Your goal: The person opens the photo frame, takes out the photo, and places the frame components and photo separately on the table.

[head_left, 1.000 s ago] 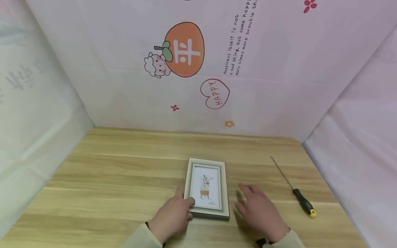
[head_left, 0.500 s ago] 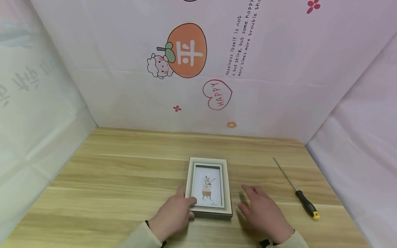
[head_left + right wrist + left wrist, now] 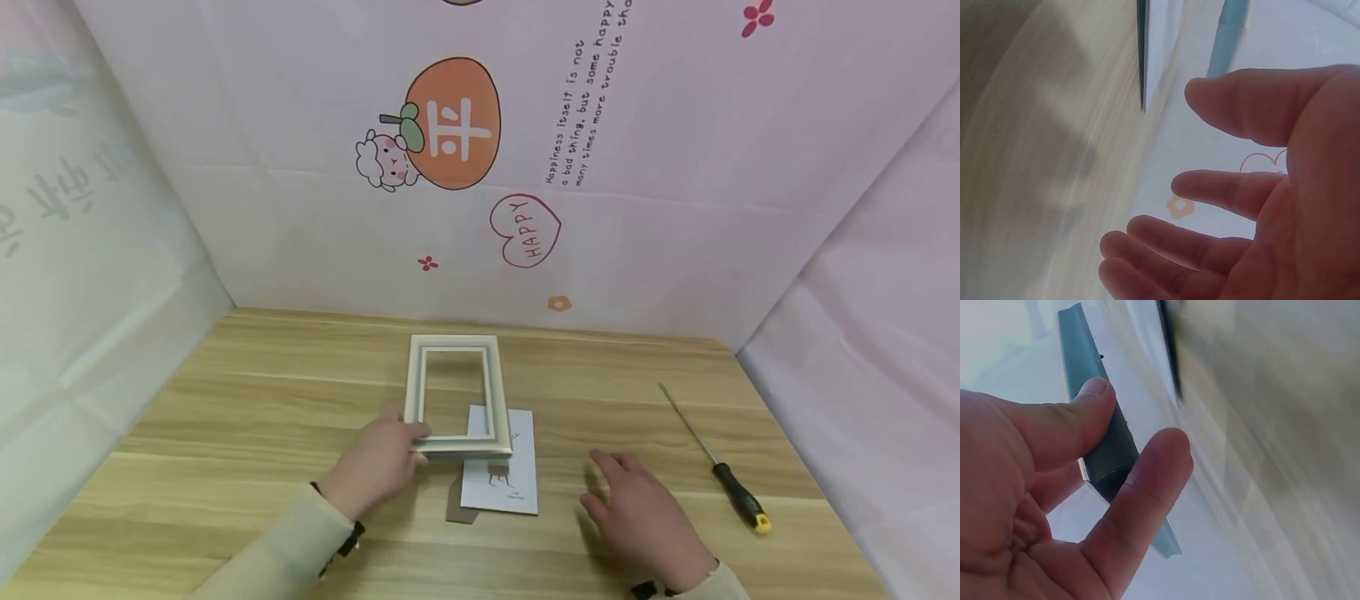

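Note:
My left hand [image 3: 378, 461] pinches the near left corner of a cream picture frame [image 3: 498, 392] and holds it raised off the table. Through its opening the wood shows, with nothing filling it. In the left wrist view, the thumb and fingers grip the frame's edge [image 3: 1104, 425]. Partly under the frame lies a white picture card [image 3: 517, 467] with a plant drawing, on top of a grey-brown backing board [image 3: 461, 504]. To the right of the card, my right hand [image 3: 645, 517] is over the table with relaxed fingers and holds nothing.
A screwdriver [image 3: 738, 493] with a black and yellow handle lies on the wooden table [image 3: 262, 433] at the right. White printed cloth [image 3: 645, 250] stands behind the table and along both sides.
My left hand has lifted the picture frame up and moved it left and away, uncovering the picture card and backing board on the table. The right hand stays nearly still.

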The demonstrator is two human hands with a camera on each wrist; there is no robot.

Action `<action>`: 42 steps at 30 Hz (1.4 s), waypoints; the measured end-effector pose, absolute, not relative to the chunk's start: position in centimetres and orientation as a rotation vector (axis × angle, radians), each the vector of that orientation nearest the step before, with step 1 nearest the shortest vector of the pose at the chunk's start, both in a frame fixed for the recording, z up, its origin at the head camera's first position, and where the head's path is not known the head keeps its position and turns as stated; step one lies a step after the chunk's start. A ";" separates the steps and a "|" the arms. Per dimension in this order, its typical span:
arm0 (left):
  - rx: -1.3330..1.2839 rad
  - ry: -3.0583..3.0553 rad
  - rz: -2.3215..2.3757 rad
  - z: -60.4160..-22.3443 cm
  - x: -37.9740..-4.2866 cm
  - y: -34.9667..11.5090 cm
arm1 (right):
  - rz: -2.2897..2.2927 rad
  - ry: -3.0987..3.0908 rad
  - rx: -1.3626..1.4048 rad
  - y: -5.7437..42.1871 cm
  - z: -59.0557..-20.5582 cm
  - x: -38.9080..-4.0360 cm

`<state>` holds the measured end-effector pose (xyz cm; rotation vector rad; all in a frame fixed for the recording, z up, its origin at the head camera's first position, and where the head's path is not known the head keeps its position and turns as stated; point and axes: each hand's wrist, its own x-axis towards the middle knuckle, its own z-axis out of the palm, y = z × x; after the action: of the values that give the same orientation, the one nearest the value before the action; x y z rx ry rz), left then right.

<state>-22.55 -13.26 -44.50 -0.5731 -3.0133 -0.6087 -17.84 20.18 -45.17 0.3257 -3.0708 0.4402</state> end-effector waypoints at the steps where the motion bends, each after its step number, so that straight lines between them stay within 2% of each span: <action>1: -0.546 -3.031 -0.604 -44.4 -23.1 -13.7 | 0.438 -3.071 0.326 20.2 -45.2 -17.8; 11: -0.475 -3.093 -0.575 -45.1 -28.4 -18.9 | 0.448 -3.073 0.321 20.3 -45.2 -17.7; 17: -0.496 -3.096 -0.555 -45.4 -30.2 -20.8 | 0.461 -3.069 0.332 20.4 -45.5 -17.6; 24: -0.550 -3.096 -0.510 -45.7 -31.1 -22.0 | 0.456 -3.072 0.330 20.2 -45.6 -17.6; 42: -0.417 -3.129 -0.505 -46.4 -31.4 -23.5 | 0.435 -3.076 0.335 20.4 -45.9 -17.4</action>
<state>-31.41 -23.49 -46.44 -0.4171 -3.1287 -0.5050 -17.42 20.42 -45.92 0.3354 -3.0759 0.4349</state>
